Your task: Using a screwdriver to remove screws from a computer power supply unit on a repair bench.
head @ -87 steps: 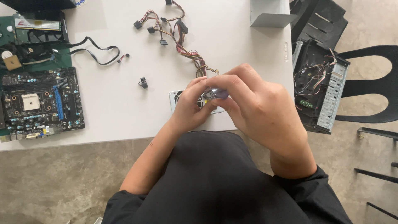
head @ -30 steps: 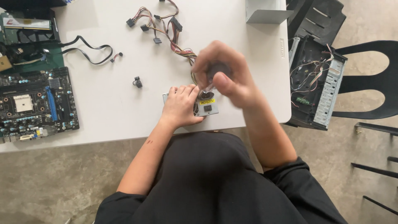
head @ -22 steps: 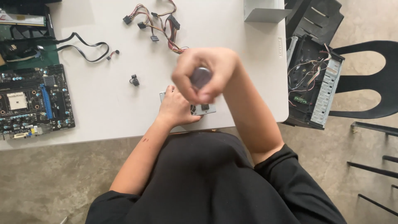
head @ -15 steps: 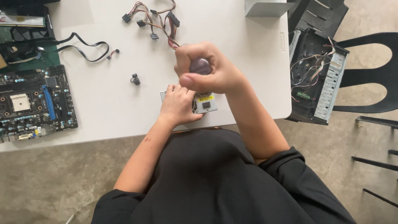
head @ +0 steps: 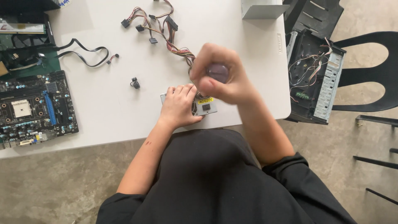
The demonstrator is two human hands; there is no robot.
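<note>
White tabletop (head: 103, 112) is seen from above over a concrete floor, with a person in black seated at its near edge. A small grey power supply unit (head: 205, 105) lies close to the near edge, towards the right corner. It is pressed down by the left hand (head: 179, 105), laid flat with fingers spread across its top. The right hand (head: 219, 79) is raised above the unit and clenched around a screwdriver handle with a purplish rounded end (head: 217, 71); the tool's tip is hidden. A bundle of coloured cables with black connectors (head: 161, 29) runs from the unit towards the far edge. A small black part (head: 134, 83) lies alone mid-tabletop. A motherboard (head: 35, 108) rests at the left edge. An open computer case (head: 315, 79) stands beside the right edge, next to a black chair (head: 369, 74).
</note>
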